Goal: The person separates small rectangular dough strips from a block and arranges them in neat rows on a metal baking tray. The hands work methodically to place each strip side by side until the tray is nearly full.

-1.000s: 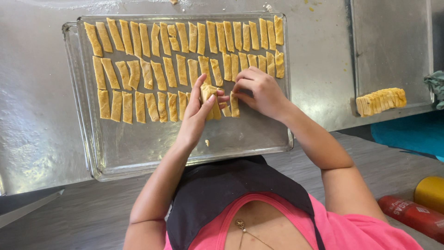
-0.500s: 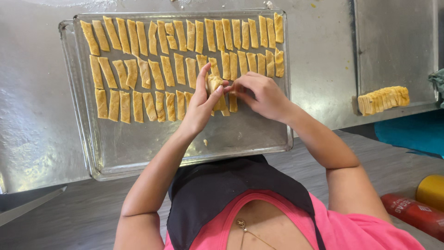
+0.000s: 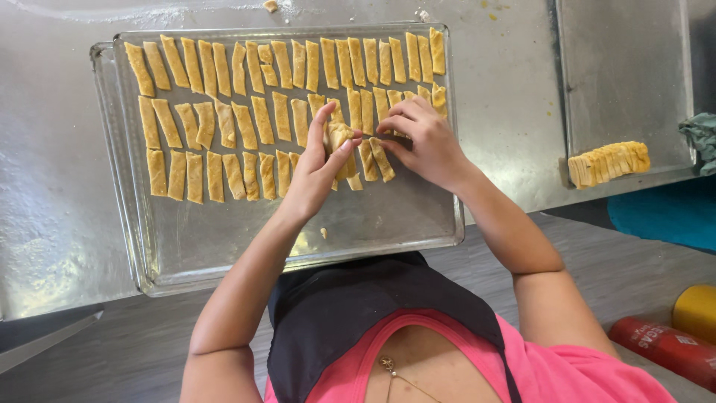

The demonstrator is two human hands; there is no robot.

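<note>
A metal baking tray (image 3: 224, 246) lies on the steel counter, holding several yellow dough strips (image 3: 246, 123) in three rows. My left hand (image 3: 317, 168) pinches a small stack of dough strips (image 3: 337, 138) over the middle of the tray. My right hand (image 3: 425, 138) is just to the right of it, its fingertips touching the same stack. A few loose strips (image 3: 377, 158) lie under the hands.
A second tray (image 3: 626, 82) at the right carries a block of stacked dough strips (image 3: 608, 163). A teal cloth (image 3: 701, 134) sits at the far right edge. Red (image 3: 664, 347) and yellow (image 3: 693, 310) containers lie below the counter. Crumbs dot the tray.
Both hands lifted slightly and drew together over the stack; the left hand turned the stack more upright. The view shifted a little.
</note>
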